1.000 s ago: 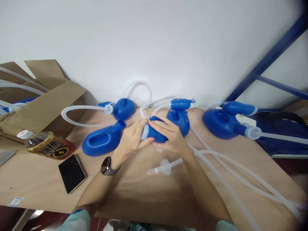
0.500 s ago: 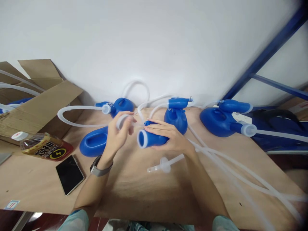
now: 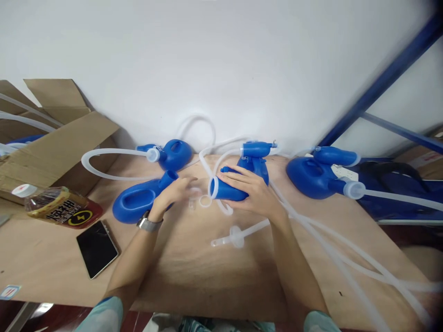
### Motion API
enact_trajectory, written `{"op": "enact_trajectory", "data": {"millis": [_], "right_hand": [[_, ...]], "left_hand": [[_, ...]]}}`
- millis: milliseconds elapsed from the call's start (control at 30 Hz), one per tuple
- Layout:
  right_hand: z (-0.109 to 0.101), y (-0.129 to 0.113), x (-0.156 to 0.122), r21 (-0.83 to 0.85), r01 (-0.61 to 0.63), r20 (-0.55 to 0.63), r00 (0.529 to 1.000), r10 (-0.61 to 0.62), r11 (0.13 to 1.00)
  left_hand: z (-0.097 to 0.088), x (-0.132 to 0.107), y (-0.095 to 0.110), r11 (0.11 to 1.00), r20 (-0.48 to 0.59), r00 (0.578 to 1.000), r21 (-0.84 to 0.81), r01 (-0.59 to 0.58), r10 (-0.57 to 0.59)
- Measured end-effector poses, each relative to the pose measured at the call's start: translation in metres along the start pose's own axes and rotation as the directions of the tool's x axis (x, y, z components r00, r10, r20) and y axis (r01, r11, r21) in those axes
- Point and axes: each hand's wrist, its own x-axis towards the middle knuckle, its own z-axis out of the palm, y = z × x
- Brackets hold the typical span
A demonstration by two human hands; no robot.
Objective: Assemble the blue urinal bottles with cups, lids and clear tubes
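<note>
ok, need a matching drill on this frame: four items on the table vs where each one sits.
Items
1. black flat smartphone
2. amber plastic drink bottle with white cap
3. blue plastic bottle with white-rimmed mouth
4. clear plastic tube fitting with round flange

Places
A. held under the right hand
B. on its side beside the brown cardboard box
C. loose on the wooden table, just below the right wrist
D. flat on the table, left of the left hand and its arm

Pairs: 1-D, 2-B, 3-A, 4-C
</note>
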Motion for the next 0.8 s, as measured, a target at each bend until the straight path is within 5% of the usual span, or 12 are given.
{"op": "enact_trajectory", "data": {"millis": [167, 233, 333, 467, 633, 800], "right_hand": [[-0.001, 0.001, 0.000, -0.111, -0.010, -0.021, 1.000, 0.008, 0.994], [-0.002, 0.001, 0.000, -0.153, -0.017, -0.016, 1.000, 0.015, 0.988], [-0.002, -0.001, 0.001, -0.183, -0.009, -0.003, 1.000, 0.008, 0.983], [0.001, -0.006, 0.003, -0.153, 0.024, 0.009, 1.000, -0.023, 0.988], [0.003, -0.010, 0.004, -0.022, 0.099, 0.063, 0.993, -0.097, 0.995], [-0.009, -0.014, 0.003, 0.013, 0.116, 0.144, 0.983, -0.117, 0.993]], "left_hand": [[-0.004, -0.009, 0.018, 0.966, -0.245, 0.970, 0.250, 0.065, -0.002], [-0.012, -0.025, 0.037, 0.980, -0.236, 0.958, 0.154, -0.130, 0.164], [-0.017, -0.047, 0.067, 0.867, -0.249, 0.849, -0.064, -0.495, 0.466], [-0.009, -0.060, 0.086, 0.791, -0.338, 0.742, 0.009, -0.612, 0.579], [-0.011, -0.060, 0.084, 0.708, -0.242, 0.681, 0.041, -0.705, 0.691], [-0.027, -0.067, 0.079, 0.695, -0.127, 0.695, -0.051, -0.717, 0.708]]}}
